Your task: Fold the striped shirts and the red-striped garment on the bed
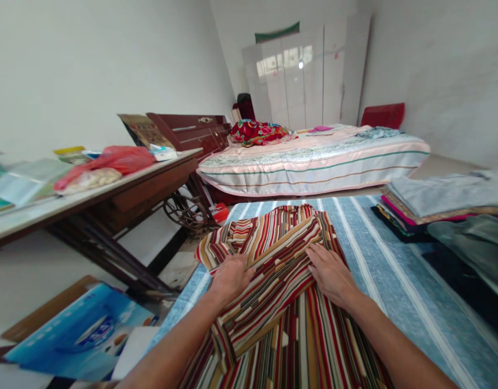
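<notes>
A long-sleeved striped shirt [285, 319] in red, tan, black and cream lies spread on a blue, white-striped bed cover [364, 254]. One of its sleeves is folded slantwise across the body; the other sticks out at the left. My left hand [231, 276] is closed on the cloth at the shirt's left side, its fingertips partly hidden. On the folded sleeve near the right edge, my right hand [330, 274] rests flat with fingers stretched out. The lower end of the shirt runs out of view at the bottom.
Folded clothes [435, 197] are stacked at the right, beside dark garments [467, 286]. To the left stands a sewing-machine table [151, 181] bearing a red plastic bag [125, 159]. A blue carton [86, 329] sits below it. Behind are another bed [313, 170] and a wardrobe [301, 86].
</notes>
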The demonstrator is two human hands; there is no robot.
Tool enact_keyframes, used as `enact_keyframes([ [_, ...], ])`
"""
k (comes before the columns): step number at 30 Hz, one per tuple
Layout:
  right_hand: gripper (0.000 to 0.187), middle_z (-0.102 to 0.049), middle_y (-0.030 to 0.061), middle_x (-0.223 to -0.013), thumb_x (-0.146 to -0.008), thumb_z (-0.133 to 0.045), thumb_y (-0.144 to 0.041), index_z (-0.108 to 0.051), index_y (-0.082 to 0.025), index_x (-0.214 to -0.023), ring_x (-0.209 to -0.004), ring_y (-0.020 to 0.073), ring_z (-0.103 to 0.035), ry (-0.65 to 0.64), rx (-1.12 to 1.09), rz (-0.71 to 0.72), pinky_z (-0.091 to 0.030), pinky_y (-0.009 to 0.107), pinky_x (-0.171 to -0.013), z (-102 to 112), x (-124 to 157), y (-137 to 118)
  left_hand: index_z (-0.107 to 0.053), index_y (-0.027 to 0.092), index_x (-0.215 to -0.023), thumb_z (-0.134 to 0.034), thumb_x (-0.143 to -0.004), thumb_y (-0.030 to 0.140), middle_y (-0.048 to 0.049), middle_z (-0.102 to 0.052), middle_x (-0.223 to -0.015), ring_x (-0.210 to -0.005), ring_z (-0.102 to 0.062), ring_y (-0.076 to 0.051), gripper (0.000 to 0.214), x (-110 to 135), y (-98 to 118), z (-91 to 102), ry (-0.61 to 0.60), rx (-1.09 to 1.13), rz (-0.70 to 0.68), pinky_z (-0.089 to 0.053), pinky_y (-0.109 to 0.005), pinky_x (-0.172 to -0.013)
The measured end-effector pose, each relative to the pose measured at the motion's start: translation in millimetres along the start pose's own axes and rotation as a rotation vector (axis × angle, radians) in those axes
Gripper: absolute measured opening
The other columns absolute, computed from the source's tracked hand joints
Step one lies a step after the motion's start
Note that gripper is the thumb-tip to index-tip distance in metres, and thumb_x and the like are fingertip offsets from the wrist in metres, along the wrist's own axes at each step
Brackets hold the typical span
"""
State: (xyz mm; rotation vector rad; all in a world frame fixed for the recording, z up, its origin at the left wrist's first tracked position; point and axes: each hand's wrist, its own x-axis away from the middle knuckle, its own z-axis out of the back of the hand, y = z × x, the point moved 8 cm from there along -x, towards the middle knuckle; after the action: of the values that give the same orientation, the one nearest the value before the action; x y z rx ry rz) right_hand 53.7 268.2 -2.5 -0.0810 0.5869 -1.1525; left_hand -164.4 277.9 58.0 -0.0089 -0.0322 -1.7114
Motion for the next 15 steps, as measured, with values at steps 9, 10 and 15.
enact_keyframes([
  [9, 0.057, -0.029, 0.0105, -0.147, -0.092, -0.026, -0.042, -0.036, -0.012, -0.139, -0.137, 0.0214, -0.020, -0.301, 0.086, -0.113, -0.015, 0.043, -0.110, -27, 5, 14, -0.061, 0.019, -0.070, -0.056, -0.070, 0.041, -0.0022, -0.059, -0.067, -0.071, -0.059, -0.020, 0.022, 22, -74, -25.9, -0.218, -0.035, 0.191, -0.042, -0.029, -0.066],
  [10, 0.057, -0.028, 0.0105, -0.147, -0.092, -0.026, -0.043, -0.035, -0.012, -0.139, -0.137, 0.0212, -0.019, -0.312, 0.084, -0.118, -0.014, 0.043, -0.110, -27, 5, 14, -0.058, 0.019, -0.064, -0.057, -0.067, 0.040, 0.0001, -0.054, -0.060, -0.066, -0.056, -0.018, 0.021, 19, -78, -29.4, -0.230, 0.025, 0.194, -0.040, -0.027, -0.063],
  [15, 0.061, -0.026, 0.0109, -0.148, -0.091, -0.028, -0.046, -0.033, -0.011, -0.140, -0.138, 0.0230, -0.018, -0.336, 0.078, -0.113, -0.014, 0.044, -0.110, -27, 5, 14, -0.049, 0.018, -0.055, -0.055, -0.059, 0.036, 0.0051, -0.042, -0.051, -0.055, -0.043, -0.012, 0.019, 10, -86, -30.3, -0.284, 0.310, 0.164, -0.033, -0.022, -0.052],
])
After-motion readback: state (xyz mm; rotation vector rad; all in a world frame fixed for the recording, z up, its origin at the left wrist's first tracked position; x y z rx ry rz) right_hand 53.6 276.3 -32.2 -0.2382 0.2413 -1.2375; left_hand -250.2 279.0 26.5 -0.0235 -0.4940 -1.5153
